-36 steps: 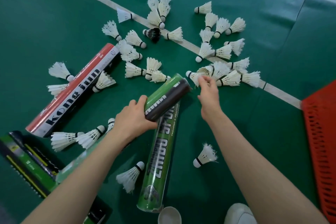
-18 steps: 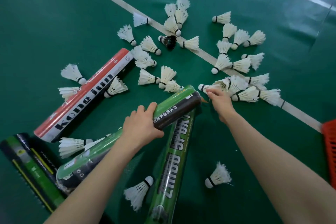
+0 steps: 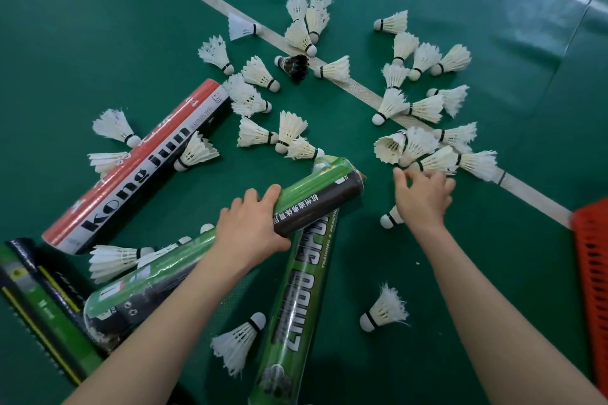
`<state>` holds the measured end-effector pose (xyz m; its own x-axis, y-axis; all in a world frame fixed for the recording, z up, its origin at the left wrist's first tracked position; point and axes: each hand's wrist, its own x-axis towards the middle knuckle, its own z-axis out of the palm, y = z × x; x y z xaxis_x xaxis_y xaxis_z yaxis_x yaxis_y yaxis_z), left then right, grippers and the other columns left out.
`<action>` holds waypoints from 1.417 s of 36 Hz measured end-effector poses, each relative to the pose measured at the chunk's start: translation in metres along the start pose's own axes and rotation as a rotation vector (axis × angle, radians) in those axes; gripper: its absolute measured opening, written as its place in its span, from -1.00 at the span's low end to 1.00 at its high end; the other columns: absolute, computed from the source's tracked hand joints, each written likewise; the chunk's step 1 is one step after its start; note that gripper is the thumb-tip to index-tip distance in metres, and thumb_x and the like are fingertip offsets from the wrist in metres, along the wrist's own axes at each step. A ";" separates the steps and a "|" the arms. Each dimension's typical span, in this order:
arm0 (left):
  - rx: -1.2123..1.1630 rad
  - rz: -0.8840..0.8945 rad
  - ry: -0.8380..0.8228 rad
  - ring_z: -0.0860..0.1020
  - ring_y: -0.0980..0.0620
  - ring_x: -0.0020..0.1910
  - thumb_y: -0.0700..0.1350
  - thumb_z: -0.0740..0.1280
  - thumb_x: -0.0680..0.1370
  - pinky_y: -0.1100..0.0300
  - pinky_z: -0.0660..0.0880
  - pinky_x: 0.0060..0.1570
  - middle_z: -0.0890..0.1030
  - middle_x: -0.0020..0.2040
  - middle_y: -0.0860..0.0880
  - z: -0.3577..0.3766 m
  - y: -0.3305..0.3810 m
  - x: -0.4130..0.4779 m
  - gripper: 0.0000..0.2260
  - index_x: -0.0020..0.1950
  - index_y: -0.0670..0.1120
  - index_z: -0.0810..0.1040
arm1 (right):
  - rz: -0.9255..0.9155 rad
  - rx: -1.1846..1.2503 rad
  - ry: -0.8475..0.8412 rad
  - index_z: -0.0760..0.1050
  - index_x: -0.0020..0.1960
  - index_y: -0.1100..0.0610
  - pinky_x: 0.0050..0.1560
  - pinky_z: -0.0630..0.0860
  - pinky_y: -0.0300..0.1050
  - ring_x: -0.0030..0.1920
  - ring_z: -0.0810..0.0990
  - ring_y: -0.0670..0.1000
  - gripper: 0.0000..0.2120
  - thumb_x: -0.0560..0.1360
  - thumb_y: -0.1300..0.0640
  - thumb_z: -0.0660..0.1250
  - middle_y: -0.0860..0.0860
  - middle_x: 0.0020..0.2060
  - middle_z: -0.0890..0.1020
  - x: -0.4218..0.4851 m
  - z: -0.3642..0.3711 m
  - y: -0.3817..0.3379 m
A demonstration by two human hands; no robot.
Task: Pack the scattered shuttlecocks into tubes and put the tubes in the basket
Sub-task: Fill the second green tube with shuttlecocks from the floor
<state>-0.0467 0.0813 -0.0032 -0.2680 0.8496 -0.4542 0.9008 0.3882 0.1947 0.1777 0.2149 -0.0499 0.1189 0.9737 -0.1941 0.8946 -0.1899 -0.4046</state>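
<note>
Currently loading: left hand grips a green-and-black shuttlecock tube, mouth aimed at two o'clock. Right hand curls around a shuttlecock. Next, feed it cork-first into the tube. Orange basket waits at three o'clock.

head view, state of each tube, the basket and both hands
green and black tube: held off the floor, tilted
left hand: gripping that tube
right hand: closed over a shuttlecock, cork poking out
Kong jun tube: lying flat
green tube: lying flat under the held one
orange basket: at the right edge, inside hidden
black shuttlecock: lying on its side
</note>
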 end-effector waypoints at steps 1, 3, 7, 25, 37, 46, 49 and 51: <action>-0.001 0.001 -0.002 0.43 -0.13 0.14 0.13 0.44 0.33 0.01 0.41 0.09 0.40 0.13 -0.07 0.000 0.002 0.001 -0.23 0.44 0.10 0.13 | -0.058 0.014 0.023 0.56 0.18 0.10 0.29 0.21 0.04 0.29 0.23 0.19 -0.67 0.60 -0.05 0.15 0.17 0.21 0.38 0.005 0.000 -0.005; 0.001 0.008 0.000 0.43 -0.13 0.13 0.12 0.44 0.33 0.01 0.41 0.08 0.40 0.12 -0.07 -0.001 0.005 0.003 -0.23 0.44 0.10 0.14 | -0.155 -0.016 -0.019 0.53 0.22 0.07 0.35 0.16 0.04 0.35 0.18 0.17 -0.72 0.61 0.03 0.15 0.15 0.31 0.34 0.019 0.002 -0.016; 0.008 0.023 0.009 0.44 -0.13 0.11 0.12 0.44 0.34 0.01 0.40 0.08 0.41 0.11 -0.07 -0.002 0.012 0.009 -0.25 0.43 0.09 0.15 | -0.197 -0.194 -0.232 0.33 0.41 0.00 0.41 0.10 0.13 0.45 0.05 0.20 -0.62 0.60 0.09 0.13 0.12 0.50 0.12 0.046 0.011 -0.031; 0.053 0.025 0.022 0.42 -0.13 0.14 0.15 0.43 0.37 -0.02 0.37 0.15 0.40 0.15 -0.09 0.001 0.019 0.012 -0.25 0.44 0.08 0.12 | -0.133 0.685 -0.108 0.49 -0.06 0.12 -0.07 0.44 -0.09 -0.21 0.45 -0.07 -0.79 0.60 0.00 0.22 -0.03 -0.23 0.52 -0.023 -0.015 0.002; 0.028 0.115 0.097 0.42 -0.09 0.13 0.15 0.42 0.38 0.01 0.39 0.16 0.38 0.14 -0.05 0.002 0.031 -0.007 -0.25 0.45 0.10 0.10 | 0.000 1.069 -0.527 0.64 0.13 -0.04 0.41 0.15 -0.06 0.41 0.31 -0.14 -0.31 0.58 -0.32 -0.19 -0.16 0.33 0.49 -0.049 -0.010 0.009; 0.023 0.137 0.100 0.41 -0.10 0.13 0.17 0.42 0.38 0.02 0.38 0.14 0.38 0.15 -0.05 0.010 0.041 -0.011 -0.24 0.45 0.10 0.09 | 0.211 0.751 0.022 0.51 0.09 0.08 0.14 0.47 -0.12 0.02 0.50 -0.06 -0.87 0.57 0.18 0.24 0.04 0.09 0.56 -0.003 -0.013 0.046; 0.030 0.158 0.113 0.41 -0.09 0.12 0.17 0.41 0.39 0.04 0.38 0.13 0.38 0.14 -0.05 0.012 0.046 -0.011 -0.24 0.46 0.10 0.09 | 0.188 0.553 0.157 0.49 0.21 0.09 0.19 0.44 -0.12 0.07 0.49 0.00 -0.76 0.55 0.20 0.25 0.12 0.24 0.45 0.028 -0.021 0.053; 0.039 0.166 0.123 0.41 -0.08 0.10 0.18 0.40 0.39 0.05 0.38 0.12 0.37 0.13 -0.04 0.012 0.050 -0.010 -0.25 0.46 0.11 0.09 | 0.174 0.471 0.125 0.44 0.32 0.04 0.35 0.34 -0.02 0.27 0.41 0.08 -0.65 0.54 0.16 0.29 0.12 0.33 0.35 0.046 -0.027 0.053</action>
<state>0.0051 0.0883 0.0009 -0.1527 0.9389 -0.3084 0.9479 0.2274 0.2231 0.2425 0.2528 -0.0563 0.3251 0.9248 -0.1975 0.5697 -0.3582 -0.7397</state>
